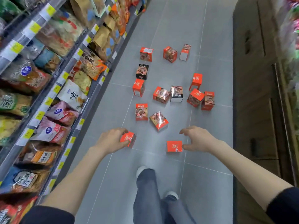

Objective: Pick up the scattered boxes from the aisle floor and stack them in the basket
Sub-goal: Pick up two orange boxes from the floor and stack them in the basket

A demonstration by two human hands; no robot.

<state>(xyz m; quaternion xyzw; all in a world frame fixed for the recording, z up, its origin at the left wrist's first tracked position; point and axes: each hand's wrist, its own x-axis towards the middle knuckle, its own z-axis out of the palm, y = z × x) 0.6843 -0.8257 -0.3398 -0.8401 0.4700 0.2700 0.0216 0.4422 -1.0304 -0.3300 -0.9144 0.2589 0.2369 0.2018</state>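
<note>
Left hand clamped on near-left box; right hand spread, thumb touching near-right box on floor. Best pinch opposite sides, lift straight. Basket unseen.

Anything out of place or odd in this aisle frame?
Yes: small red boxes lie scattered over the aisle floor, tipped at all angles, two of them black ones. The left hand grips one box; the right hand touches another. No basket is in view.

The left hand hides part of, seemingly, a red box.
</note>
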